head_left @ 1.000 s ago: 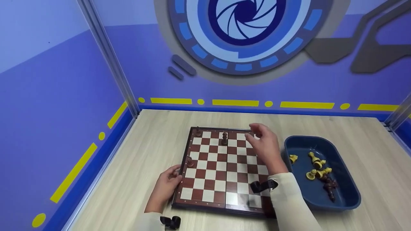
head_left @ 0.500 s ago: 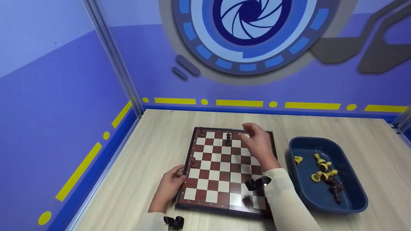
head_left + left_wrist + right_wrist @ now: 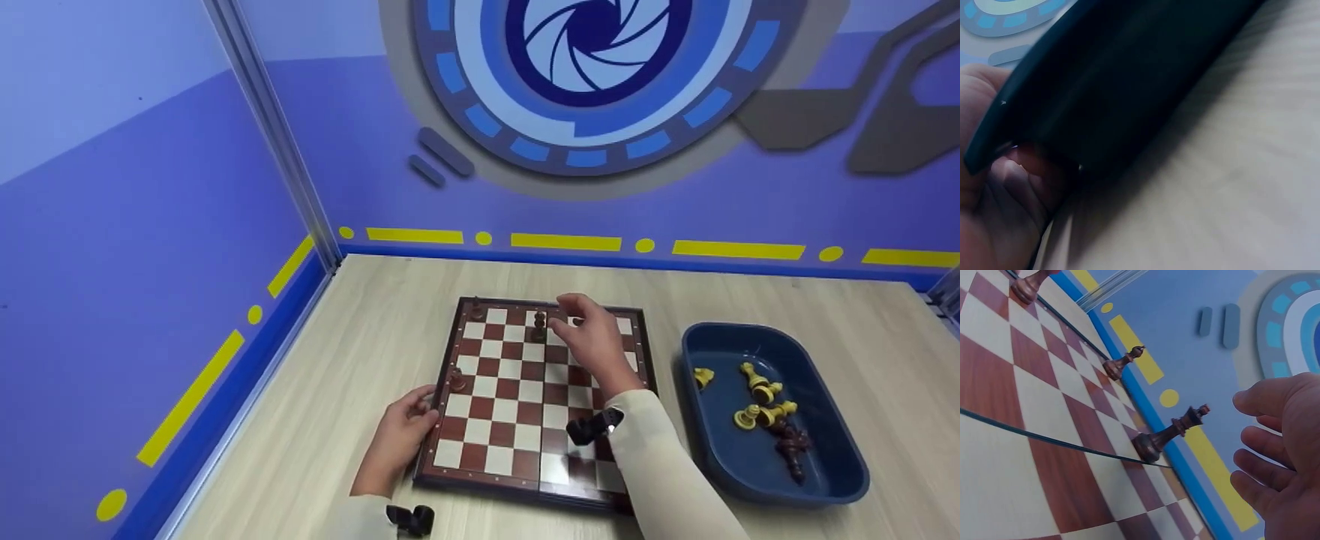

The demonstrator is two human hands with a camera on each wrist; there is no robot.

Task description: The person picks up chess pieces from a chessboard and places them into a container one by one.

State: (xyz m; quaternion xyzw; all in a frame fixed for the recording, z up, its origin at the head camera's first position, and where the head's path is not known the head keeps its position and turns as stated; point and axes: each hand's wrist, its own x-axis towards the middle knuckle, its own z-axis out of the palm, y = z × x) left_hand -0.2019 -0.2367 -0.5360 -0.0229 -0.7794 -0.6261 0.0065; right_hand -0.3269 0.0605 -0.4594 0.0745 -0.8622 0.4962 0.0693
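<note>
Head view shows the right hand over the far part of the chessboard, and it has moved to the left along the far edge during the last second. Before, it was near the far right corner of the board; now it is just beside the tall dark piece that stands near the far edge. The fingers are loosely spread and hold nothing, which the right wrist view confirms: the open fingers are close to the dark piece but do not touch it. My judgement is that this hand is approaching this piece.

The left hand stays at the near left edge of the board. Its fingers curl round the border and hold it steady; in the left wrist view the dark edge lies in the palm.

Two more dark pieces stand on the board: one at the far left corner, one by the left edge.

To the right of the board is a blue tray. Inside lie several yellow pieces and a few dark pieces, all fallen on their sides.
</note>
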